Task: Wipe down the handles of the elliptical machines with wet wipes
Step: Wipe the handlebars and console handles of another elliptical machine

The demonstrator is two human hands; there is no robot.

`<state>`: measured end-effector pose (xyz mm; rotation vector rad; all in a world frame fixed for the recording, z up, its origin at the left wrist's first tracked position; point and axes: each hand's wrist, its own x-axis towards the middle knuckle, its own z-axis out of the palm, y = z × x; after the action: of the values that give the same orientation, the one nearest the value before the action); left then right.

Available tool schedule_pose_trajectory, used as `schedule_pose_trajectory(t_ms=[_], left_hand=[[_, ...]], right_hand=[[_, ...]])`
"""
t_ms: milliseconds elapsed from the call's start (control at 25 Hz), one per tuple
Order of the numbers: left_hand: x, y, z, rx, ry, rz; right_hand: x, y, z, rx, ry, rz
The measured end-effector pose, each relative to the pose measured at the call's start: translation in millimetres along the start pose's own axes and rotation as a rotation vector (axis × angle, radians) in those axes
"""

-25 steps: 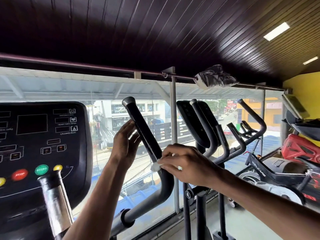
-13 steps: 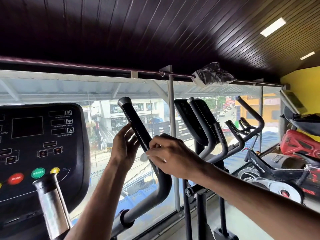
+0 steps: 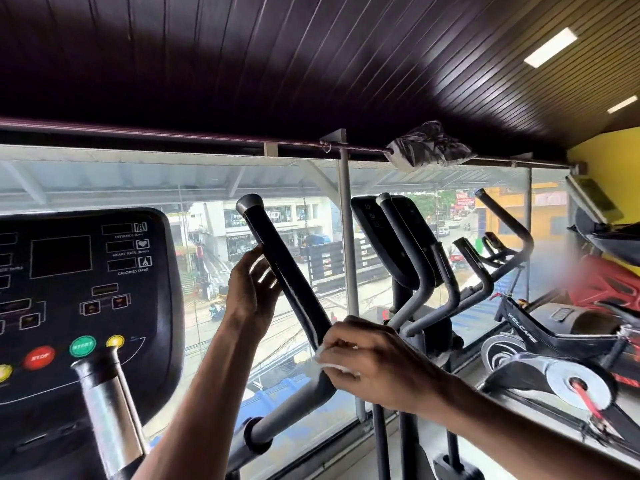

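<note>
A black padded elliptical handle (image 3: 277, 258) slants up to a grey end cap in the middle of the view. My left hand (image 3: 249, 292) rests against its upper part with fingers nearly straight. My right hand (image 3: 374, 362) grips the handle near its lower bend, fingers curled around a white wet wipe (image 3: 325, 362) pressed to the grip. Only a corner of the wipe shows under my fingers.
The black console (image 3: 83, 292) with red, green and yellow buttons fills the left, a chrome handle (image 3: 107, 417) in front of it. A second elliptical (image 3: 408, 251) and an exercise bike (image 3: 540, 344) stand to the right by the glass window.
My right hand slid the wipe up the handle, then back down to the lower bend. My left hand stayed on the upper part.
</note>
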<state>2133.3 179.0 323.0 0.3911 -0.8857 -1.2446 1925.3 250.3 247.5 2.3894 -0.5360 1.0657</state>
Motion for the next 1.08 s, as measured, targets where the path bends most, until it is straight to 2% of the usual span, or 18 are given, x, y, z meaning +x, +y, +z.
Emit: schedule_pose_trajectory(t_ms=[80, 240, 360, 520, 640, 760, 880, 1080], left_hand=[[-1, -1, 2, -0.006, 0.005, -0.007], [-4, 1, 4, -0.009, 0.004, -0.004], [-6, -2, 3, 0.011, 0.000, -0.002], [-15, -10, -3, 0.022, -0.027, -0.043], [-19, -12, -4, 0.024, -0.038, -0.042], [-20, -12, -3, 0.033, -0.040, -0.038], [-20, -12, -4, 0.040, -0.047, -0.039], [-19, -14, -2, 0.016, -0.030, -0.033]], right_hand=[[-5, -5, 8, 0.000, 0.091, 0.071], [-25, -14, 18, -0.022, 0.148, 0.084], [-29, -21, 23, -0.004, 0.281, 0.197], [-46, -40, 39, 0.060, 0.305, 0.260], [-44, -43, 44, 0.040, 0.448, 0.376], [-49, -57, 60, 0.029, 0.446, 0.414], [-63, -63, 76, 0.178, 0.479, 0.507], [-51, -89, 107, 0.460, 0.766, 0.784]])
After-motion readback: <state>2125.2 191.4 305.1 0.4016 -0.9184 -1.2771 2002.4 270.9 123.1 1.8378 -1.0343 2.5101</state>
